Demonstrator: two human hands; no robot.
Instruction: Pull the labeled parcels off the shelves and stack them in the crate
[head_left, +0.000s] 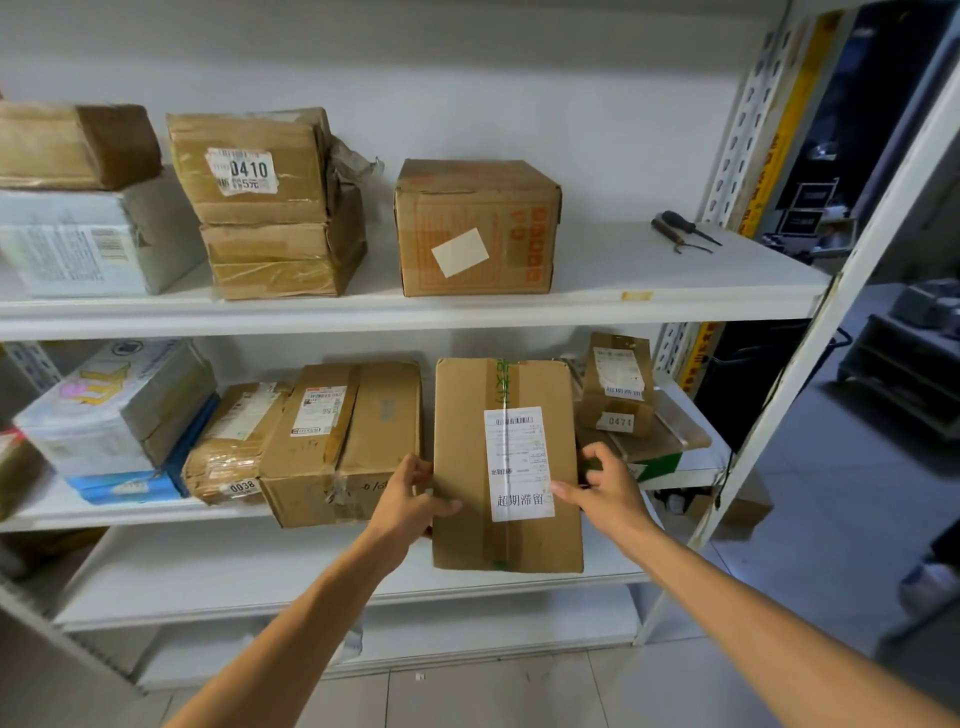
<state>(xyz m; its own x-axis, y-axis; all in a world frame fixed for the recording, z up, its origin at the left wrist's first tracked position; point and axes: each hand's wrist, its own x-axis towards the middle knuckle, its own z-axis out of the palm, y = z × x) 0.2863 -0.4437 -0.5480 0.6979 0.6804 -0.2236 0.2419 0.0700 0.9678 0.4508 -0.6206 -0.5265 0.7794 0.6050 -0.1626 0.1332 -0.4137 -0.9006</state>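
Brown labeled parcel (506, 462) tilts up, overhanging the middle shelf (156, 512).

Reads "0410" over "5元" on the torn sticker (242, 171) of the taped box (298, 156) up top. Lower down, "0038" on the tape-wrapped parcel (234, 441) and "0471" on the small carton (615, 410). Printed large on the white label (519, 462) of the front box (462, 467): "超期滞留", with the finer print too small to read.
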